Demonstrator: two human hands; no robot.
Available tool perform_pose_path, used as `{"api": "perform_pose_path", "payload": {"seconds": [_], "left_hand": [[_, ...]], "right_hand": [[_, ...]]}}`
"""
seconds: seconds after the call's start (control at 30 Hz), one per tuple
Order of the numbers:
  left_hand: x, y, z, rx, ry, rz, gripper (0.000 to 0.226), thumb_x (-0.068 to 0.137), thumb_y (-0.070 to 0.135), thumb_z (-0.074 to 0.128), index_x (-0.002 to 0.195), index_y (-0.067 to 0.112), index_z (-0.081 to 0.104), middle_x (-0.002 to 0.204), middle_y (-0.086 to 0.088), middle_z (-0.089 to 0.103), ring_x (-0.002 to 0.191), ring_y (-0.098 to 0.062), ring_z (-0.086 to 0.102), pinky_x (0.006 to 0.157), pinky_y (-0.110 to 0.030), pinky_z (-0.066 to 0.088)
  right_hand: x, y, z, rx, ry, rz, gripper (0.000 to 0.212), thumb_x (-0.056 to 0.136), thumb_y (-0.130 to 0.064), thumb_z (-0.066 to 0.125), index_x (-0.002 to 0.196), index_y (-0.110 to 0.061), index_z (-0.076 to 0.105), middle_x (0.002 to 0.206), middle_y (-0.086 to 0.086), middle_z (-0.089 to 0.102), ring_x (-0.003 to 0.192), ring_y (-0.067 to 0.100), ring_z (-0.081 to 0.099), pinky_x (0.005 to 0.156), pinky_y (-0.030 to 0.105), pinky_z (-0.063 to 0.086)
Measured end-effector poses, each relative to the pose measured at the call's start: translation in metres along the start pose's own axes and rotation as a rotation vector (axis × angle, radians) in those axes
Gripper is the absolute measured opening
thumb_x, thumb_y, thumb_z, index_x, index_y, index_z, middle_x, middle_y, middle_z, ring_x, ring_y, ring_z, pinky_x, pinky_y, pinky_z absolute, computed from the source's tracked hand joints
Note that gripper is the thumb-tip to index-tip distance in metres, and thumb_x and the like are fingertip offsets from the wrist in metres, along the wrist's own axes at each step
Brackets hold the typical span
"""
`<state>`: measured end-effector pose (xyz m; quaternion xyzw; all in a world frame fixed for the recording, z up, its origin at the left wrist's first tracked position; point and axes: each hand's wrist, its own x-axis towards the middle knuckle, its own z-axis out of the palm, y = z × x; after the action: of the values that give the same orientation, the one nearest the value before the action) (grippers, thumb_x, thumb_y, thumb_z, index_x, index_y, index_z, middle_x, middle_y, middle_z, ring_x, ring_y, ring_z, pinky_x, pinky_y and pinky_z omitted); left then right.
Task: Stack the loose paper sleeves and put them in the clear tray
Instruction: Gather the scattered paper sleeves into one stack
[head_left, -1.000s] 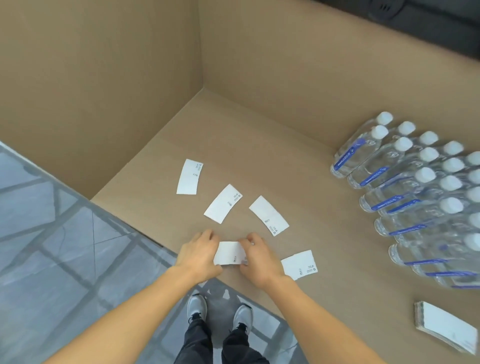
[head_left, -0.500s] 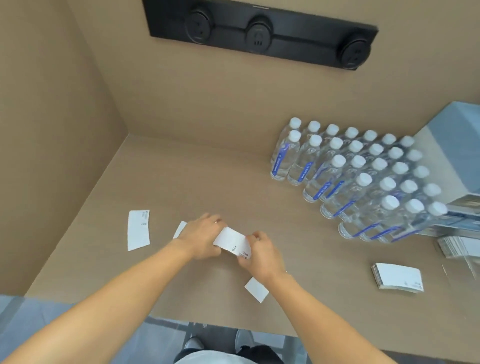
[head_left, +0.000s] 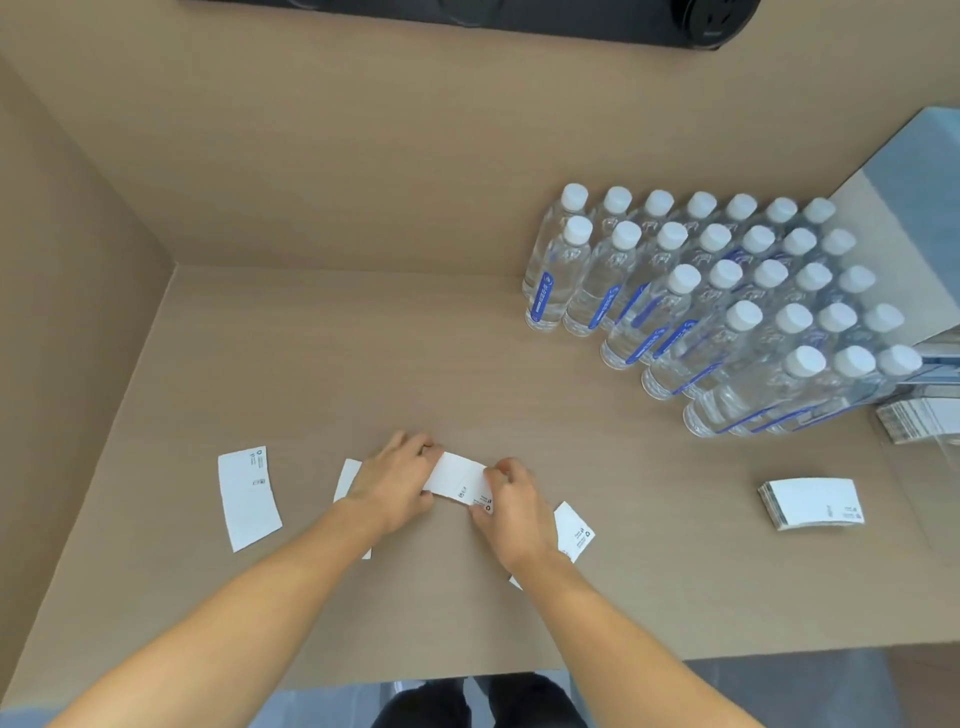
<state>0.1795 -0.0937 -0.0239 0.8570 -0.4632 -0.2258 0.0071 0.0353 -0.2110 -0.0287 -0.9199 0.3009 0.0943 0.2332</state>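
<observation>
Sleeves (head_left: 457, 479) pinched between both hands (head_left: 452, 491) (another half-hidden beneath).

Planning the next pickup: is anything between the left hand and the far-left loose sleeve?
Nothing visible. Bare tabletop separates the left hand from that sleeve; both hands hold another sleeve.

tan counter (head_left: 363, 364), tan walls (head_left: 363, 156) (matte)

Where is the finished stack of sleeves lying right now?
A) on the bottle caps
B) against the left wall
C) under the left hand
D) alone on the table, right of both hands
D: the stack of sleeves lies by itself on the table, right of the right hand and left hand, nearer the camera than the water bottles.
</observation>
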Motion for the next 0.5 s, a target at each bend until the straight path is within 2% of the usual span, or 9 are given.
{"api": "perform_pose_path", "payload": {"seconds": [0.07, 0.17, 0.27, 0.4, 0.5], "left_hand": [[0.003, -0.002, 0.003, -0.042, 0.006, 0.017, 0.050, 0.085, 0.016, 0.055, 0.134, 0.012, 0.046, 0.138, 0.001, 0.043, 0.126, -0.024, 0.035, 0.093, -0.038, 0.049], [0.008, -0.003, 0.002, -0.124, -0.029, 0.025, 0.046, 0.084, 0.009, 0.056, 0.130, 0.007, 0.049, 0.133, -0.004, 0.043, 0.126, -0.024, 0.035, 0.096, -0.038, 0.048], [0.013, 0.000, -0.003, -0.190, -0.046, -0.032, 0.038, 0.084, 0.004, 0.058, 0.122, 0.005, 0.054, 0.129, -0.006, 0.043, 0.127, -0.023, 0.037, 0.099, -0.034, 0.045], [0.008, 0.009, -0.001, -0.248, -0.040, -0.114, 0.035, 0.082, -0.005, 0.053, 0.115, 0.005, 0.056, 0.127, -0.006, 0.042, 0.117, -0.024, 0.046, 0.094, -0.037, 0.049], [0.002, 0.016, 0.003, -0.284, -0.024, -0.149, 0.040, 0.080, -0.008, 0.051, 0.117, 0.007, 0.056, 0.126, -0.005, 0.041, 0.111, -0.024, 0.049, 0.090, -0.036, 0.051]], "right_hand": [[0.001, 0.001, 0.005, 0.075, -0.001, 0.019, 0.036, 0.089, -0.021, 0.059, 0.123, -0.010, 0.050, 0.131, 0.000, 0.042, 0.121, 0.021, 0.041, 0.081, 0.037, 0.051], [0.002, 0.002, 0.007, 0.166, -0.039, 0.037, 0.043, 0.085, -0.011, 0.056, 0.127, -0.012, 0.049, 0.134, 0.001, 0.040, 0.123, 0.020, 0.039, 0.090, 0.035, 0.049], [0.008, 0.006, 0.004, 0.186, -0.067, 0.050, 0.048, 0.082, -0.003, 0.052, 0.129, -0.012, 0.047, 0.136, 0.002, 0.040, 0.121, 0.022, 0.044, 0.092, 0.036, 0.049], [0.018, 0.013, -0.002, 0.147, -0.099, 0.065, 0.044, 0.081, -0.001, 0.048, 0.125, -0.010, 0.047, 0.133, 0.006, 0.043, 0.111, 0.025, 0.050, 0.088, 0.035, 0.050], [0.026, 0.016, -0.007, 0.080, -0.117, 0.015, 0.042, 0.083, 0.001, 0.051, 0.124, -0.007, 0.049, 0.131, 0.011, 0.043, 0.112, 0.030, 0.050, 0.089, 0.035, 0.049]]}}
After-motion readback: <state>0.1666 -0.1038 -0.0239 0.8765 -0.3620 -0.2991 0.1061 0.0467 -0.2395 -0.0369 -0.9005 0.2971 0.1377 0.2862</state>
